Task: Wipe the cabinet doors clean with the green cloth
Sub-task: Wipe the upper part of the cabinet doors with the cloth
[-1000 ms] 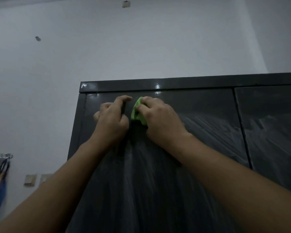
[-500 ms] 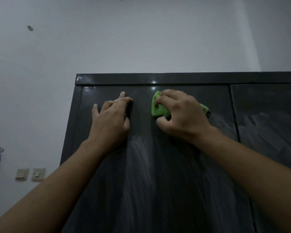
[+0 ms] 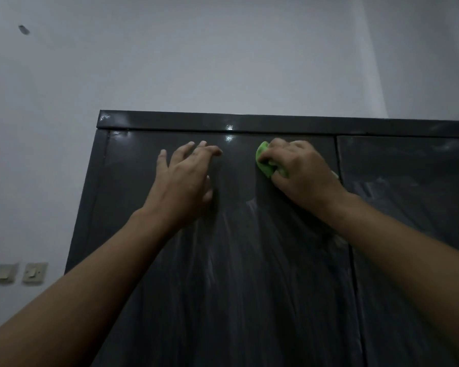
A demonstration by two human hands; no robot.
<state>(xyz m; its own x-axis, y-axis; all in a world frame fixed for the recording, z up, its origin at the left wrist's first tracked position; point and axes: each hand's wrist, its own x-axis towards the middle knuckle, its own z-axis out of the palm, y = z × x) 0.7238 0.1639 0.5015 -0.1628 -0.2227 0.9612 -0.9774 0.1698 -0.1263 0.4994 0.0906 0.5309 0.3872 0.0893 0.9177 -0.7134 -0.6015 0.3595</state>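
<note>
A dark grey cabinet fills the lower frame, with a left door (image 3: 239,287) streaked with pale smears and a right door (image 3: 414,207) that is also smeared. My right hand (image 3: 300,173) grips a bunched green cloth (image 3: 265,162) and presses it against the top right part of the left door. My left hand (image 3: 186,181) lies flat on the same door's upper left part, fingers straight and spread. Most of the cloth is hidden under my right hand.
A glossy top rail (image 3: 249,123) runs above the doors. A narrow vertical gap (image 3: 338,165) separates the doors, just right of my right hand. Behind stands a white wall (image 3: 196,49) with two switch plates (image 3: 19,272) at lower left.
My right hand has slid the green cloth to the right along the top of the left door, away from my left hand. My left hand's fingers have spread out flatter.
</note>
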